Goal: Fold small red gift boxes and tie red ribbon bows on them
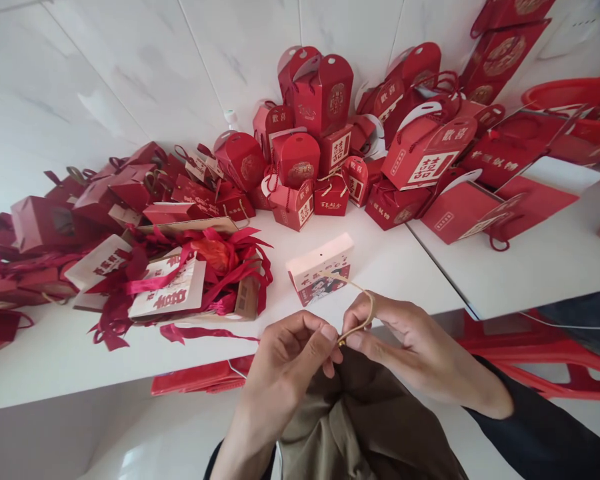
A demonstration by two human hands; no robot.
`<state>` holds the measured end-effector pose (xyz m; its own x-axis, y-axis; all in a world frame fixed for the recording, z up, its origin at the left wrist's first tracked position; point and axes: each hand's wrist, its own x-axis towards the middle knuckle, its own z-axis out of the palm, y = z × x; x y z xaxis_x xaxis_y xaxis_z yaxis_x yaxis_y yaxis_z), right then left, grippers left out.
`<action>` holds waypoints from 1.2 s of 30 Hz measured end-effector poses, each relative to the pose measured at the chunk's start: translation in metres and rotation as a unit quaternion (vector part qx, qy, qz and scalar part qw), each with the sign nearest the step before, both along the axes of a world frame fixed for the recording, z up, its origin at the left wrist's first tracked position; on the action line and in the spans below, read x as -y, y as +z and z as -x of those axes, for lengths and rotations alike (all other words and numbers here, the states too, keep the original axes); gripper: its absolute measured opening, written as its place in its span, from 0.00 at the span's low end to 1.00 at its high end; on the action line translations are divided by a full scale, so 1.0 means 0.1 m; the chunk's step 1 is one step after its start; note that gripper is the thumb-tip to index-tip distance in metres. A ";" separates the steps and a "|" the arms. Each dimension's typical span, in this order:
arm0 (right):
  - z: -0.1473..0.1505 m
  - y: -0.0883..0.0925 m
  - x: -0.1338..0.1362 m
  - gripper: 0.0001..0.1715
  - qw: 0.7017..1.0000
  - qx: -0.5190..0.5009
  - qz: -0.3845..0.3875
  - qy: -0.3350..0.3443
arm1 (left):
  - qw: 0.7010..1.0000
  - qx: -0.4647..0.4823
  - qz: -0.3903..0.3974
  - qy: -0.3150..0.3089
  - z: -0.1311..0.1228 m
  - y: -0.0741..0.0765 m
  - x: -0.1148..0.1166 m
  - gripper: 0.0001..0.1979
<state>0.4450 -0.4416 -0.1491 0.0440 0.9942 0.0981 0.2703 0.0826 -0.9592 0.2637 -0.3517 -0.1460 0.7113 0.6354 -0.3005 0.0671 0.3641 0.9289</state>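
Observation:
A thin gold cord runs between my hands above my lap. My left hand pinches near its end, thumb against fingers. Close beside it, my right hand is closed on the cord too, with a small gold bit showing between the fingertips. From there the cord loops up toward a small pink and red printed box, which stands on the white table just beyond my hands. The cord appears to reach the box's printed front; how it is fastened there I cannot make out.
Many red gift boxes crowd the back of the white table along the tiled wall. On the left, a cardboard box overflows with red ribbons and cards. Red stools sit below the table edge. A seam crosses the tabletop on the right.

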 end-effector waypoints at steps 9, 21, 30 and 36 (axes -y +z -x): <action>-0.04 -0.12 0.01 0.06 0.993 0.082 -0.084 0.000 | 0.999 -0.041 -0.019 0.022 -0.06 -0.07 0.07 0.19; -0.11 -0.17 -0.03 0.07 0.955 0.154 -0.239 0.086 | 0.978 0.041 0.205 -0.009 -0.06 -0.14 0.12 0.20; -0.10 -0.17 0.03 0.02 0.987 0.064 -0.148 0.023 | 0.995 0.027 0.099 0.018 -0.05 -0.23 0.17 0.17; 0.00 -0.23 0.09 0.02 0.995 -0.094 -0.031 -0.013 | 0.996 0.059 0.043 0.054 -0.05 -0.21 0.22 0.14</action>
